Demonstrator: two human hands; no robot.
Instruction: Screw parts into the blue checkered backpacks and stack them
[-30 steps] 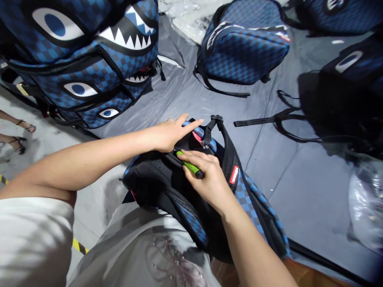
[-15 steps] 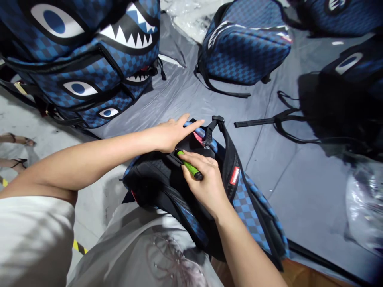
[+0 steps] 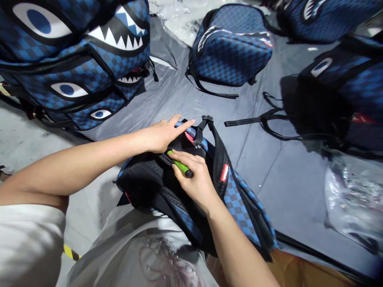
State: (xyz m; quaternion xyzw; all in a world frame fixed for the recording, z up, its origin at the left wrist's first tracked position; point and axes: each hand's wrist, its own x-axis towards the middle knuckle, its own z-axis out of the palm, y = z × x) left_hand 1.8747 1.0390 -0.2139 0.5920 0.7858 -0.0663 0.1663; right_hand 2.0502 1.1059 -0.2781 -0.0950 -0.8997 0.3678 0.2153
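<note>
A black and blue checkered backpack point(image 3: 239, 203) lies in front of me, its black back side and straps facing up. My right hand point(image 3: 191, 173) is closed round a green marker with a black end point(image 3: 181, 164), whose far tip touches or nearly touches the black fabric and is partly hidden beside my left hand. Spread over the upper edge of the backpack, my left hand point(image 3: 167, 133) rests with fingers apart and thumb side toward the marker. Just right of it are a black strap buckle point(image 3: 207, 118) and a red label point(image 3: 224, 172).
Stacked shark-face backpacks point(image 3: 98, 75) stand at the upper left. Another checkered backpack point(image 3: 233, 52) lies at the back, with more point(image 3: 329, 20) at the right. A clear plastic bag point(image 3: 353, 195) sits on the grey-covered table point(image 3: 293, 191) at the right.
The whole view has shifted, so things appear further left and more of the right-hand backpacks shows. Both hands keep nearly the same pose on the backpack.
</note>
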